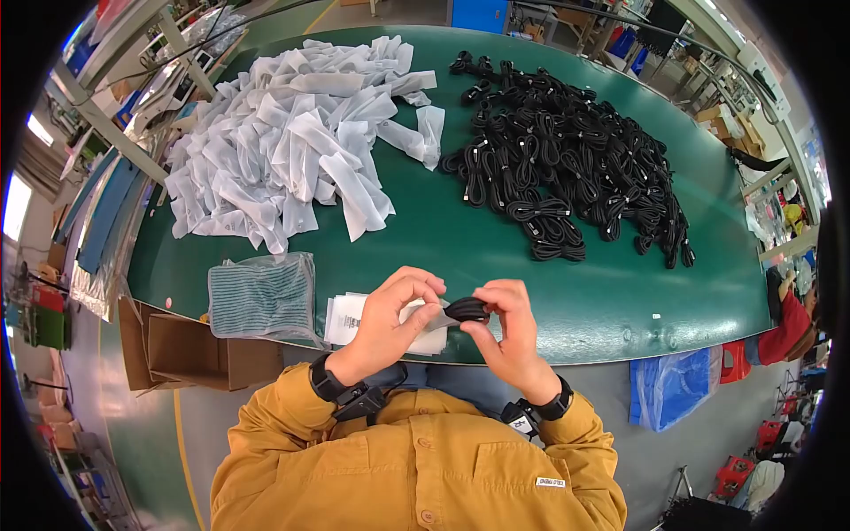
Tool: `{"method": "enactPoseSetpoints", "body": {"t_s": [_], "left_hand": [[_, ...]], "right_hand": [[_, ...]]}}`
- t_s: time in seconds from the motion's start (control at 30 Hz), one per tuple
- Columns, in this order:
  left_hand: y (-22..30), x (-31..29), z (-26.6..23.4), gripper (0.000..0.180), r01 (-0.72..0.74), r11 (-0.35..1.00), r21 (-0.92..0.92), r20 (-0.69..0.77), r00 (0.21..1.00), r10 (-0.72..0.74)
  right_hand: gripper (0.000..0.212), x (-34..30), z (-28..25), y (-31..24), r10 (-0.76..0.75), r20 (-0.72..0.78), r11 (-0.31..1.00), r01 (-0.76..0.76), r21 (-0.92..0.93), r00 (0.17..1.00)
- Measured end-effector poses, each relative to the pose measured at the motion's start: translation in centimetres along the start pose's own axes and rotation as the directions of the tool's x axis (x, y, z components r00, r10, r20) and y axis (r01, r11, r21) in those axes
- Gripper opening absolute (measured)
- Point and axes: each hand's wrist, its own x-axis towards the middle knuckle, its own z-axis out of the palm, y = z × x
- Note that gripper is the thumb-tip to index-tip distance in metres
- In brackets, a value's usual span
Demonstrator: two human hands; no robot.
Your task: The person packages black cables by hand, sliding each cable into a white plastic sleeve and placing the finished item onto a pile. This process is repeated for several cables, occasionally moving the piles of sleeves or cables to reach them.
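In front of my chest, at the near edge of the green table, both hands meet over one bundle. My right hand [512,332] pinches a coiled black cable [467,309] between thumb and fingers. The cable's left end touches the mouth of a translucent white bag [439,324]. My left hand [394,314] is closed on that bag, its thumb and fingertips curled together. How far the cable reaches into the bag is hard to see. Beneath my left hand lie some white printed sheets [343,320].
A heap of translucent white bags [292,142] covers the table's far left. Many bundled black cables [567,159] are piled far right. Left of the sheets sits a plastic-wrapped green striped pack [262,296]. Below the edge are a cardboard box [199,350] and blue plastic bag [670,387].
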Motion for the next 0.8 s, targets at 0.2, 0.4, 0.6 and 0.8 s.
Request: {"method": "enactPoseSetpoints", "body": {"t_s": [0.2, 0.4, 0.6, 0.8], "left_hand": [[0.3, 1.0, -0.1, 0.006, 0.047, 0.954, -0.297, -0.062, 0.996, -0.069], [0.9, 1.8, 0.1, 0.009, 0.043, 0.946, -0.321, -0.034, 0.998, -0.056], [2.1, 4.8, -5.5, 0.010, 0.066, 0.901, -0.428, -0.181, 0.971, -0.157], [0.8, 6.9, -11.7, 0.021, -0.074, 0.826, 0.559, -0.533, 0.730, 0.427]], "right_hand": [[0.034, 0.7, 0.1, 0.2, 0.022, -0.105, 0.916, 0.023, 0.401, 0.994], [0.025, 1.5, -0.7, -0.8, 0.097, -0.078, 0.975, -0.079, 0.209, 0.992], [0.031, 2.3, -2.3, 0.5, 0.062, -0.052, 0.994, -0.066, -0.091, 0.997], [0.029, -0.3, -8.2, 9.5, 0.205, -0.259, 0.705, -0.326, -0.630, 0.944]]}}
